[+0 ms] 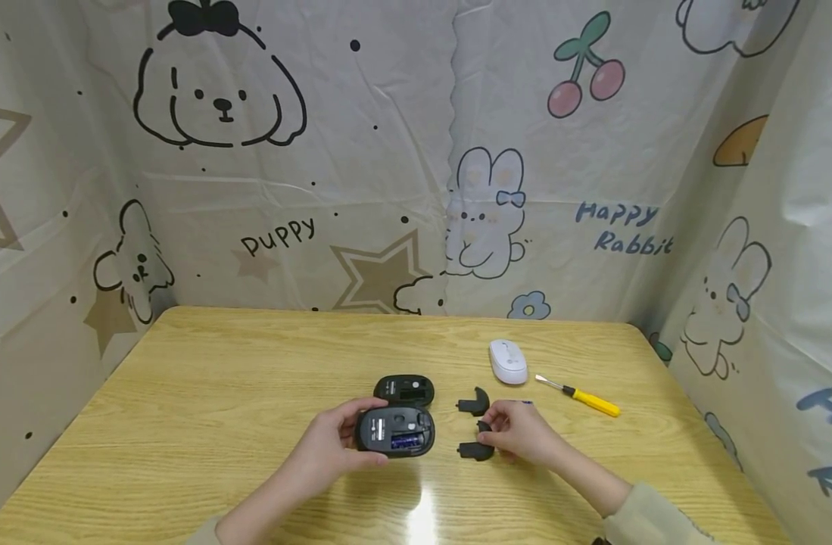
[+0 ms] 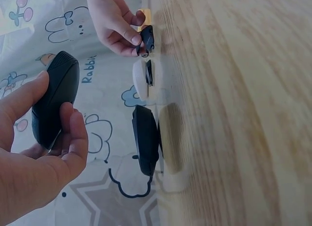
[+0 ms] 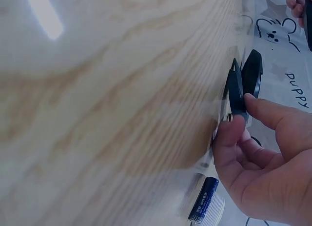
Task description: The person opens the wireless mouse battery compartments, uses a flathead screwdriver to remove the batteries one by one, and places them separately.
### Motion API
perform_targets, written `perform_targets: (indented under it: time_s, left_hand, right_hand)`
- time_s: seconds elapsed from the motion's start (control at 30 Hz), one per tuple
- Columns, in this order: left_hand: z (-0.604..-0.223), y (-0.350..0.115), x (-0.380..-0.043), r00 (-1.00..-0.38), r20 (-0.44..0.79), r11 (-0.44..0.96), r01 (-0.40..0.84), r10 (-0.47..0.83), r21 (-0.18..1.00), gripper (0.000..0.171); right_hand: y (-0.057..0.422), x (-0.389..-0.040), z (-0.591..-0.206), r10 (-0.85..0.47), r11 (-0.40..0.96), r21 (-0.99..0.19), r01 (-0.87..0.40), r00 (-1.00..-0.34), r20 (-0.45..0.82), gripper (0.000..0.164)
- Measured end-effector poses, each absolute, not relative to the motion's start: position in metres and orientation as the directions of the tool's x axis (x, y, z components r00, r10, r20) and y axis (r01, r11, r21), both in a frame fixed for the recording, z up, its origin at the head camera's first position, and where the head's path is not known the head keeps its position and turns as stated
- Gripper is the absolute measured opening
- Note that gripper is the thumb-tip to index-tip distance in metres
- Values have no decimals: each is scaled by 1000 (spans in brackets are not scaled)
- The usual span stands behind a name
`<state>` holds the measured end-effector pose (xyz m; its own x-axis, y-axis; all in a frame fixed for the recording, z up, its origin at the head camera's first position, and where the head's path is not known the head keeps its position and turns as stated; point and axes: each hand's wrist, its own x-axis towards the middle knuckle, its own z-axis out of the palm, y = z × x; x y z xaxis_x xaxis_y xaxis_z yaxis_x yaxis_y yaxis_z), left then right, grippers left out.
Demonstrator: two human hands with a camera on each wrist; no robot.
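We grip near mouse (image 1: 371, 431) with left hand (image 1: 325, 445), battery (image 1: 407, 441) side up; right hand (image 1: 527, 433) pinches near cover (image 1: 475, 452). Should keep mouse level, move cover clear of far cover (image 1: 482, 401).

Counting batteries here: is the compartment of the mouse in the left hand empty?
No, a blue battery shows inside the black computer mouse held in the left hand.
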<state>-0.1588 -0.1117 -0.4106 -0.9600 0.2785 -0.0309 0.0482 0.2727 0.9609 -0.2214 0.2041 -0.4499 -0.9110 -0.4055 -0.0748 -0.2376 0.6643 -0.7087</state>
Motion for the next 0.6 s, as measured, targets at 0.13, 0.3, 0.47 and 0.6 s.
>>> perform_targets:
  time_s: [0.13,0.3,0.47,0.6]
  left_hand:
    - [-411,-112,-159,-960,-33,270,45,277,962,68]
    - [-411,-111,-158,-961,-31,265,45,275,963,67]
    - [-411,-112,-158,-962,-32,269,44,272,962,67]
    - [-410,-112,-157,-963,-29,272,47,267,961,67]
  right_hand:
    - [204,-221,-451,-413,706,-644,-294,-910,-37,18]
    - [204,-220,-450,-418,715,-624,-314,-908,-23,17]
    - [204,-219,-450,-413,721,-613,-322,-911,-7,17]
    - [205,-219,-451,-411,719,-614,-327,-912,5,19]
